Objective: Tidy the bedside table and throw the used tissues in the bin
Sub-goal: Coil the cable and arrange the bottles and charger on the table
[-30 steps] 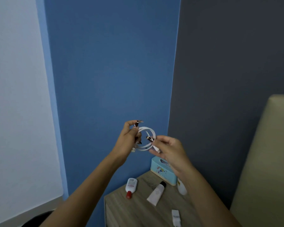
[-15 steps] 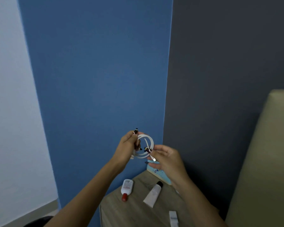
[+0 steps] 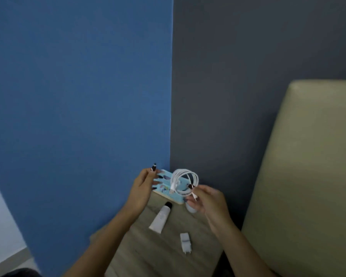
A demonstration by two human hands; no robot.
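A coiled white cable [image 3: 185, 181] hangs in the air above the wooden bedside table [image 3: 166, 254], pinched by my right hand [image 3: 206, 198]. My left hand [image 3: 143, 184] is off the cable, fingers spread, beside the light blue tissue box [image 3: 168, 185] at the table's back corner. On the tabletop lie a white tube with a black cap [image 3: 161, 216] and a white charger plug [image 3: 185, 242]. A white bottle [image 3: 190, 208] is mostly hidden behind my right hand. No loose tissues and no bin are in view.
A blue wall [image 3: 88, 96] runs along the table's left and a dark grey wall [image 3: 248, 66] behind it. A beige padded headboard [image 3: 308, 166] stands close on the right.
My left hand has let go of the coiled cable, which my right hand now holds alone. The view has swung left and down, and the small red-capped bottle is no longer seen.
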